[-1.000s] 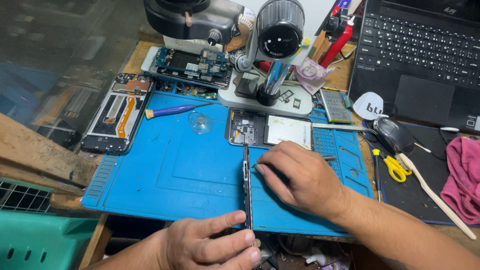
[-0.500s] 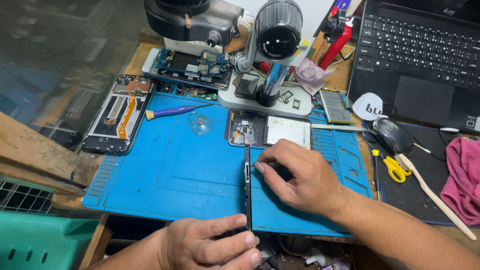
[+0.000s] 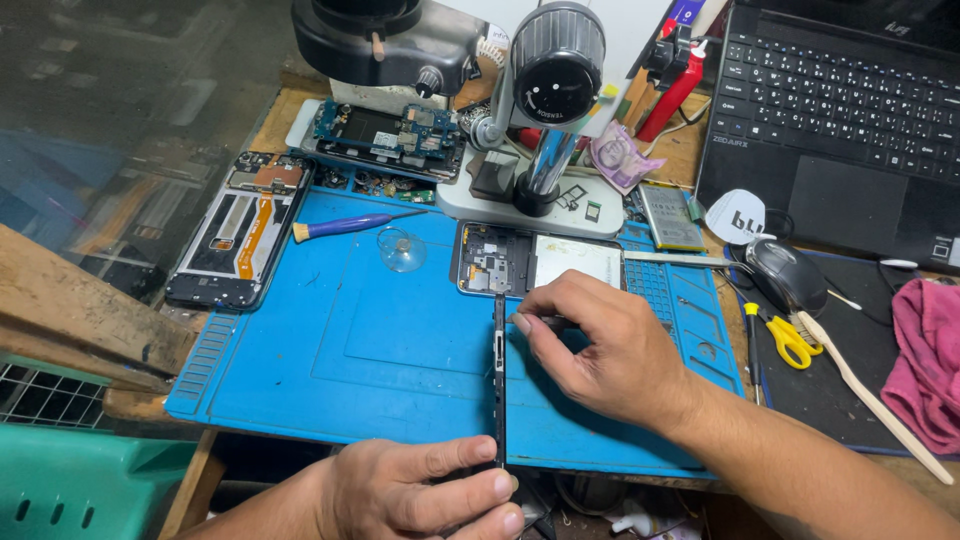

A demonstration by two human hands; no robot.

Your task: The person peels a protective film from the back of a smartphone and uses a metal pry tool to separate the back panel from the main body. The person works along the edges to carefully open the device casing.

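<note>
My left hand (image 3: 425, 490) grips the near end of a thin black phone frame (image 3: 499, 370) held on edge over the blue work mat (image 3: 330, 350). My right hand (image 3: 600, 345) pinches a small dark tool (image 3: 545, 323) whose tip touches the side of that frame near its far end. Just beyond the frame lies an opened phone body (image 3: 540, 262) with a white panel. The tool's tip is partly hidden by my fingers.
A microscope (image 3: 545, 90) stands at the back over a circuit board (image 3: 385, 130). Another opened phone (image 3: 245, 225), a purple-handled brush (image 3: 345, 225) and a clear suction cup (image 3: 402, 248) lie left. A laptop (image 3: 850, 110), mouse (image 3: 787, 272), yellow scissors (image 3: 785, 335) and pink cloth (image 3: 925, 350) sit right.
Both hands hold much the same pose. My right hand has shifted slightly along the frame's edge with the tool.
</note>
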